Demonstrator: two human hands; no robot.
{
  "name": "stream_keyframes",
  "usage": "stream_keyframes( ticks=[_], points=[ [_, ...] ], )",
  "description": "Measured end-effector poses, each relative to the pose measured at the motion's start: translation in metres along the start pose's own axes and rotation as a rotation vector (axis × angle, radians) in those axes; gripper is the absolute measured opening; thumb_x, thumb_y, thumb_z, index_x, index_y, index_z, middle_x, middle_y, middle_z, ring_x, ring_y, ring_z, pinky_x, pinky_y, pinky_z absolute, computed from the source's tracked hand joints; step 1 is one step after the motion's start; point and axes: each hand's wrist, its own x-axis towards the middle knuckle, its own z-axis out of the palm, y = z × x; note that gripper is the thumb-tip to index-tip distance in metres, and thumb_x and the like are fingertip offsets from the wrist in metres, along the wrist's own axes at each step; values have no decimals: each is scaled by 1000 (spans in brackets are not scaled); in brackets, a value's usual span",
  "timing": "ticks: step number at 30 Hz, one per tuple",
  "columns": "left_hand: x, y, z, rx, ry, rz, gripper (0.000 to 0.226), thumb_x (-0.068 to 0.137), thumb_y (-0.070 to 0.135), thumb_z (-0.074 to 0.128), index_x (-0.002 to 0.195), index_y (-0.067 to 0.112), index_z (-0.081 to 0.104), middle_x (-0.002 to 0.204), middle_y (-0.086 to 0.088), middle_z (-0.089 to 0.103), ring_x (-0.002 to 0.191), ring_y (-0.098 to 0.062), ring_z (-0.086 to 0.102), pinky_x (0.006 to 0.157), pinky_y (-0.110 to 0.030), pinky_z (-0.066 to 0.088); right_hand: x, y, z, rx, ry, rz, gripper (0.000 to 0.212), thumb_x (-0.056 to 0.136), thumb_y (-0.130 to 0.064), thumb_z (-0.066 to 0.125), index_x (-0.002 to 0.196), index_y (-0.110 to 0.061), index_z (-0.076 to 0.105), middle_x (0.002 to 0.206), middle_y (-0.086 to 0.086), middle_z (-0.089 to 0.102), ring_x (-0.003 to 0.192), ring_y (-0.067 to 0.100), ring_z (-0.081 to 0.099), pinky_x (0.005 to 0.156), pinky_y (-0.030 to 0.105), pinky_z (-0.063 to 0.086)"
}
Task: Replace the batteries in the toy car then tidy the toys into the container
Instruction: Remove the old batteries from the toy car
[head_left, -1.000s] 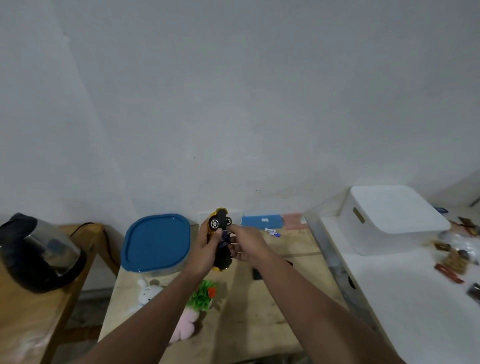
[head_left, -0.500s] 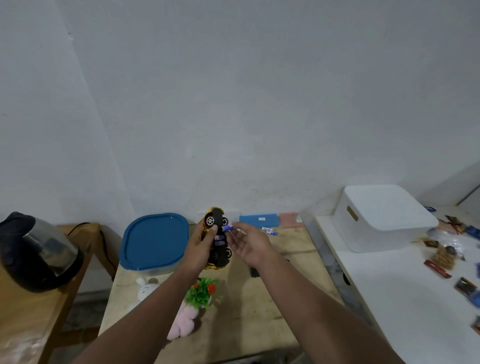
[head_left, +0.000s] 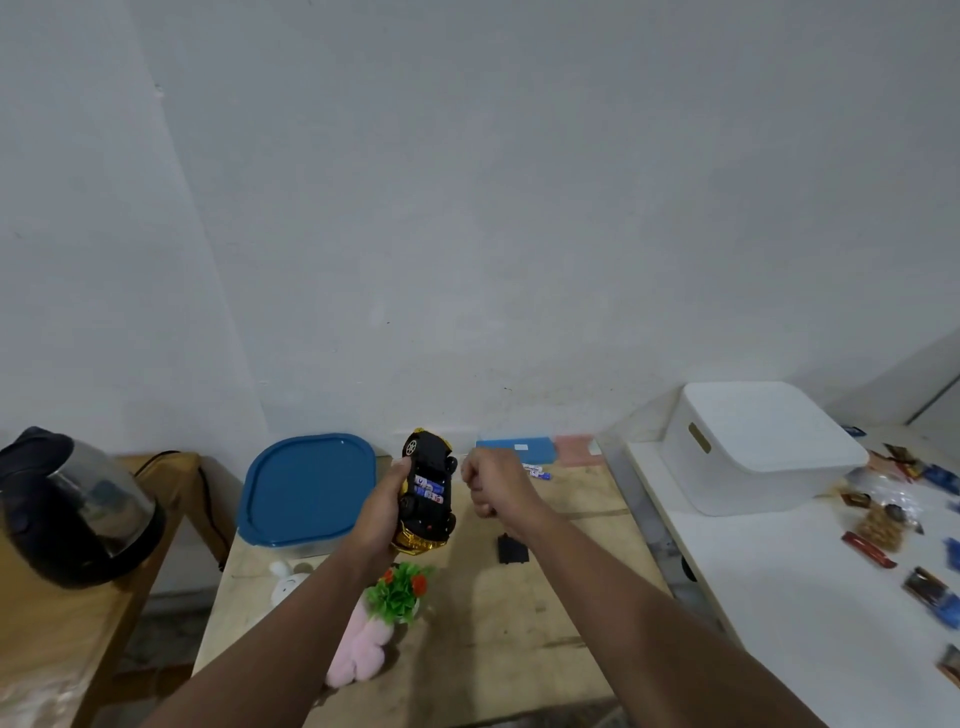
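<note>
While the left hand grips the toy car belly-up above the wooden table, the right hand hangs just beside it.
Batteries sit in the car's open bay; right fingers are curled, whether on anything I cannot tell. Left of the car stands the blue-lidded container; a black cover lies to its right.

Hidden, cropped or unclear parts of the scene

The curled right hand may enclose something, but its contents cannot be told; the left hand covers one side of the upturned black-and-gold toy car; labels on the batteries in its open bay are too small to read; a forearm hides much of the pink plush toy; the snack packets at the right edge are blurred and cut off.
</note>
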Motion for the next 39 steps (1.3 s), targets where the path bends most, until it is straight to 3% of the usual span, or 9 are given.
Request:
stream_keyframes(
  ticks=[2,5,8,11,19,25,28,33,39],
  points=[
    [-2,0,1,6,8,-7,54,106,53,42,127,12,69,110,-21,76,92,-34,74,78,-41,59,-1,2,5,-307,-14,-243,32,89,-7,46,64,-15,65,54,-3,51,48,12,42,49,26,34],
    [-5,0,1,-17,4,-28,55,106,52,42,126,10,70,117,-21,75,102,-33,74,88,-43,57,-3,10,10,-590,-20,-499,30,94,-13,47,90,-20,76,86,-2,72,71,7,61,65,26,50],
    [-9,0,0,-39,-6,-40,51,107,47,45,125,7,71,113,-20,76,99,-31,75,85,-42,56,-1,18,12,-745,-49,-647,33,91,-18,44,104,-25,73,107,-4,71,96,11,63,83,32,53],
    [-11,0,-1,-68,-5,-61,50,107,46,45,123,7,70,110,-19,77,98,-30,75,87,-43,56,0,22,10,-826,-71,-724,37,88,-23,39,109,-29,68,108,-6,68,96,13,62,83,38,53],
    [-13,4,-7,-10,-31,-201,47,105,45,50,121,6,70,102,-18,79,84,-29,76,70,-36,62,-3,33,5,-1017,-102,-817,31,94,-23,44,119,-33,59,109,-6,68,90,16,63,77,41,55],
    [-12,5,-6,64,-19,-235,45,105,44,53,114,5,72,92,-16,79,77,-28,76,69,-36,60,-1,35,4,-1084,-114,-843,22,93,-21,44,110,-30,57,100,-3,66,79,18,60,69,41,53],
    [-7,11,-8,63,8,-224,50,101,48,59,120,3,71,95,-18,78,80,-32,75,77,-40,57,1,42,1,-1152,-156,-867,18,91,-22,42,103,-26,54,100,-2,59,71,21,54,62,46,52],
    [-3,21,-13,67,-10,-233,49,103,47,55,117,4,72,95,-17,78,77,-29,75,68,-36,59,4,40,4,-1053,-116,-808,42,92,-22,43,131,-38,47,108,-9,64,85,13,60,73,38,55],
    [1,20,-11,86,-37,-259,49,104,47,53,120,3,70,91,-17,78,75,-28,75,65,-35,59,10,37,-1,-1071,-121,-859,40,96,-20,44,132,-36,50,111,-4,68,88,16,62,76,41,55]
  ],
)
